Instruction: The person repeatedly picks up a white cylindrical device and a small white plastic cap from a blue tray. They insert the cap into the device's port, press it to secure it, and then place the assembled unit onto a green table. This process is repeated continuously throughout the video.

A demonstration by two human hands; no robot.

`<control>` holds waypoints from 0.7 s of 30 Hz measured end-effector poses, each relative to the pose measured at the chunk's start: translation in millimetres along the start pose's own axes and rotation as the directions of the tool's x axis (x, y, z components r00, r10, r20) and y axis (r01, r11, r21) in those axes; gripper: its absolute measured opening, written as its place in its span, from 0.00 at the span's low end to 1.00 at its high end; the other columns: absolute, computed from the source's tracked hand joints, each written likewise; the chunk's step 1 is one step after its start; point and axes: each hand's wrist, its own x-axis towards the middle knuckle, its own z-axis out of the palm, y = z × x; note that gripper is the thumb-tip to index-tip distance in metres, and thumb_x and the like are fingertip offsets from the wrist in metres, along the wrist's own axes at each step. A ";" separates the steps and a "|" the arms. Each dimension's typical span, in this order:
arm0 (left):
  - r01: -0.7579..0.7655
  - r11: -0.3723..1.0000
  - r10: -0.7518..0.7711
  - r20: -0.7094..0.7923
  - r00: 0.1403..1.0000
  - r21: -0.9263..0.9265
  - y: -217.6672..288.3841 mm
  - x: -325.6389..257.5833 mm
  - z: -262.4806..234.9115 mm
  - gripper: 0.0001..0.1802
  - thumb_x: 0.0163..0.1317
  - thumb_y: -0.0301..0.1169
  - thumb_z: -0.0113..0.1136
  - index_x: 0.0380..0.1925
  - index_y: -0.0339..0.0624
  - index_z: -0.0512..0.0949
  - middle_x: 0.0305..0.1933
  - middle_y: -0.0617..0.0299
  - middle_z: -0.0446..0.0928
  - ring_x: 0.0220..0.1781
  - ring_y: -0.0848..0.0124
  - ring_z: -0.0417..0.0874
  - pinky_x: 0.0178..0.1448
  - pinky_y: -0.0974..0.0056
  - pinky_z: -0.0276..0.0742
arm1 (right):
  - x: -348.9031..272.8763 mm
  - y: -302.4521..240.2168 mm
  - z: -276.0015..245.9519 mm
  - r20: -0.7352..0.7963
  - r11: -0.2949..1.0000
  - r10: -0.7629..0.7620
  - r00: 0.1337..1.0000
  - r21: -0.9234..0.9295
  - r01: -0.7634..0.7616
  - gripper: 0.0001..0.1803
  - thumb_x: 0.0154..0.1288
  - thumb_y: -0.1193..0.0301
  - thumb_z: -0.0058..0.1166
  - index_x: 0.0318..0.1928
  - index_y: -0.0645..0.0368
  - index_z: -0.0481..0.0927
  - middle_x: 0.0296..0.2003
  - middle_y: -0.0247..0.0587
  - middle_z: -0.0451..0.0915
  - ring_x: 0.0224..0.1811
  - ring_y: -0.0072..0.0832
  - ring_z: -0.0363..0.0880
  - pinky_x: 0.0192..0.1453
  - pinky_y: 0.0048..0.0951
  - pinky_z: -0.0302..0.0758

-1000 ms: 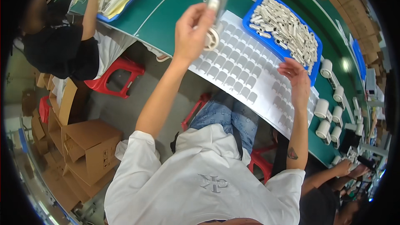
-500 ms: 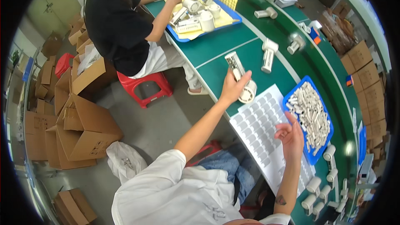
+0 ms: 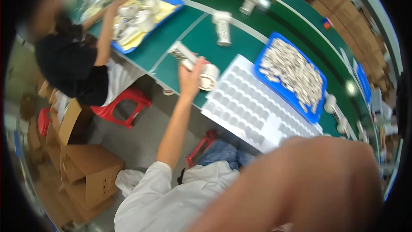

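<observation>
My left hand [image 3: 191, 77] is closed around a white handheld device [image 3: 209, 77] with a round head and a straight handle, held just above the green table's near edge. The handle's upper face shows inner parts. Close to the camera at the lower right, my right hand [image 3: 328, 163] looms large and blurred, and its fingers cannot be made out. Between the hands lies a white sheet with rows of grey stickers [image 3: 240, 103]. Beyond it a blue tray [image 3: 268, 81] is heaped with small white parts. A similar device [image 3: 222, 28] rests on the table past my left hand.
More devices [image 3: 249, 3] lie along the dark green belt, and others [image 3: 337, 114] right of the tray. At left a co-worker in black [image 3: 71, 64] sits on a red stool [image 3: 124, 105], reaching over another blue tray [image 3: 125, 50]. Cardboard boxes [image 3: 92, 172] crowd the floor.
My right hand has come up from above the sticker sheet to close in front of the camera. The view has shifted, while my left hand still grips the device.
</observation>
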 end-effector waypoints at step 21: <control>-0.009 0.993 0.010 -0.006 1.000 0.117 -1.2 -6.0 -19.8 0.21 0.63 0.30 0.64 0.50 0.35 0.65 0.39 0.54 0.79 0.41 0.68 0.84 0.43 0.63 0.80 | -64.6 -6.0 -122.9 -0.516 0.228 -0.331 0.790 -0.856 -0.463 0.24 0.72 0.76 0.42 0.67 0.67 0.64 0.57 0.56 0.76 0.49 0.35 0.83 0.49 0.30 0.79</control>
